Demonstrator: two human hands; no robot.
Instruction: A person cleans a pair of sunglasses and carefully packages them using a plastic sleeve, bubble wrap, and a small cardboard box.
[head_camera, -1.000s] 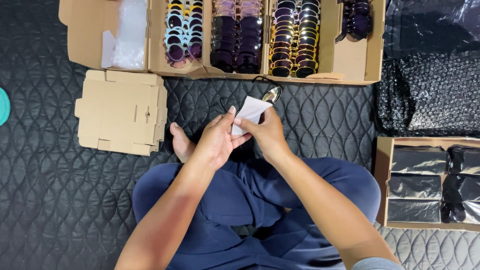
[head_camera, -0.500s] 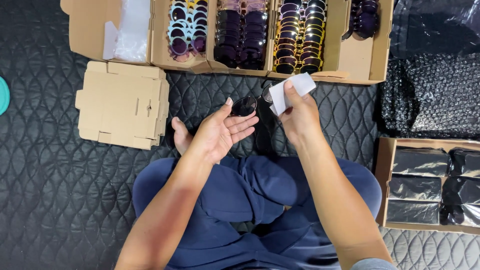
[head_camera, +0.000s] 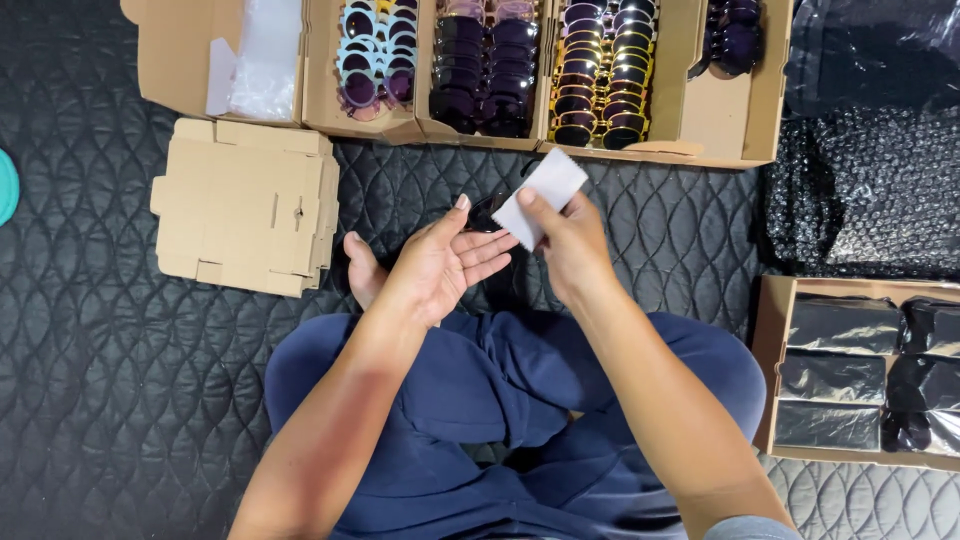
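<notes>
My right hand (head_camera: 570, 250) pinches a small white cloth (head_camera: 542, 195) by its lower edge and holds it up above my lap. Just to its left, my left hand (head_camera: 440, 265) lies palm up with the fingers spread and nothing in the palm. A dark pair of sunglasses (head_camera: 488, 211) peeks out behind the left fingertips, right beside the cloth. I cannot tell whether it rests on the mat or on a finger. My bare foot (head_camera: 362, 270) shows left of the left wrist.
Open cardboard boxes (head_camera: 700, 120) with rows of sunglasses line the far side. A stack of flat cardboard blanks (head_camera: 245, 205) lies at left. Black bubble wrap (head_camera: 860, 190) and a box of dark pouches (head_camera: 850, 375) sit at right on the black quilted mat (head_camera: 120, 380).
Both hands were together on the white cloth. The right hand has drawn it away up and to the right, and the left hand has opened palm up.
</notes>
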